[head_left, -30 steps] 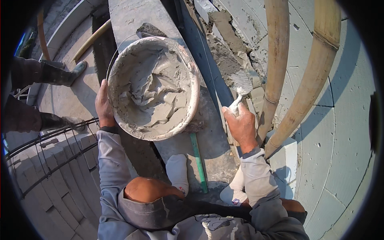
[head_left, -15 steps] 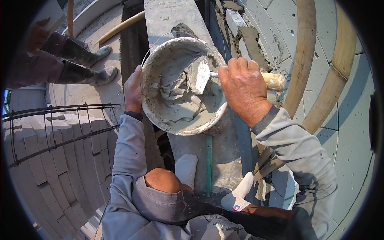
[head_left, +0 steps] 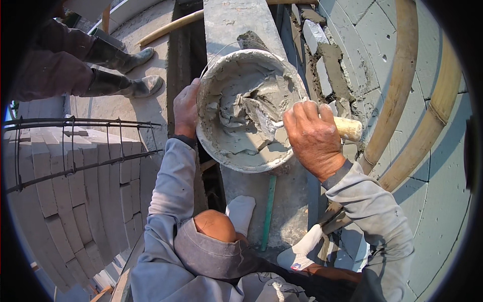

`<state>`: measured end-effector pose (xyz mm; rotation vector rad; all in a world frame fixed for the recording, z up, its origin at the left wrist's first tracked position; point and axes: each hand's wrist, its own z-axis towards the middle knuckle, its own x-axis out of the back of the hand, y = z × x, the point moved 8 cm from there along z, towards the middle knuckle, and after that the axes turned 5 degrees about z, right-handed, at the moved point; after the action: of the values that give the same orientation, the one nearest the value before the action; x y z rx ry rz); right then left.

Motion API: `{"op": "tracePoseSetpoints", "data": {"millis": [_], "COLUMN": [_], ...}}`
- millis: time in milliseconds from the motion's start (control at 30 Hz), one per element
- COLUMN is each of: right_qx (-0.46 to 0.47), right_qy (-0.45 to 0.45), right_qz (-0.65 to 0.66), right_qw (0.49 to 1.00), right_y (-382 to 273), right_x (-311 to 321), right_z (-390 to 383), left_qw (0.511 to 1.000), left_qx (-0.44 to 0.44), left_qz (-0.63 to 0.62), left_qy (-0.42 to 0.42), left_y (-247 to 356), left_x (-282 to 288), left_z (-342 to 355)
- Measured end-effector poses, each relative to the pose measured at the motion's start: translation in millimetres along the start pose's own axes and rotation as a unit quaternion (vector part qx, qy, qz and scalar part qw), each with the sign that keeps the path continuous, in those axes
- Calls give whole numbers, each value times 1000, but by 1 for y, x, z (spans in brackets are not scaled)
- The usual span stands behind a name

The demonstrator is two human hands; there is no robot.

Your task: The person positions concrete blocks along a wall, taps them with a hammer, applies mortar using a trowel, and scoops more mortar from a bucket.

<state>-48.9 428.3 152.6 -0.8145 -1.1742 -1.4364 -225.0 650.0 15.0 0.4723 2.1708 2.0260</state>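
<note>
A round bucket [head_left: 214, 153] stands on a concrete plank in front of me, holding wet grey mortar [head_left: 231, 126]. My left hand [head_left: 186, 108] presses against the bucket's left outer side, its thumb near the rim and its other fingers mostly hidden. My right hand [head_left: 313, 138] is closed round the wooden handle of a trowel [head_left: 348, 129], above the bucket's right rim. The trowel's blade, coated in mortar, lies in the mix near the middle. A thin wire bail loops over the bucket's far side.
Bamboo poles [head_left: 400, 85] rise along a pale block wall [head_left: 443, 166] on the right. At left, a steel rebar cage [head_left: 70, 171] lies by stacked blocks [head_left: 80, 201]. Another person's boots [head_left: 123, 86] stand on a ledge. A green strip [head_left: 268, 214] lies near my feet.
The trowel blade has turned and sunk lower into the mortar, its flat face now smeared. The whole scene has shifted rightward in view. My left hand stays against the bucket.
</note>
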Motion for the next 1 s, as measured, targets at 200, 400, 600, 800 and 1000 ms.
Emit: {"op": "tracePoseSetpoints", "data": {"millis": [200,400,600,800,1000], "right_qx": [19,28,30,-98,-259], "right_qy": [-4,-2,53,-18,-63], "right_qz": [7,43,94,219,347], "right_qw": [1000,999,994,971,899], "right_y": [-7,-17,-33,-18,7], "right_x": [-3,0,10,11,-4], "right_z": [-5,-6,2,-6,-59], "left_qw": [976,991,987,999,1000], "left_qx": [-166,-51,-84,0,16], "left_qz": [140,122,126,16,5], "left_qy": [30,34,46,33,11], "left_y": [34,21,34,19,15], "left_x": [-8,-4,-8,2,-14], "left_z": [-10,-9,-14,-12,-7]}}
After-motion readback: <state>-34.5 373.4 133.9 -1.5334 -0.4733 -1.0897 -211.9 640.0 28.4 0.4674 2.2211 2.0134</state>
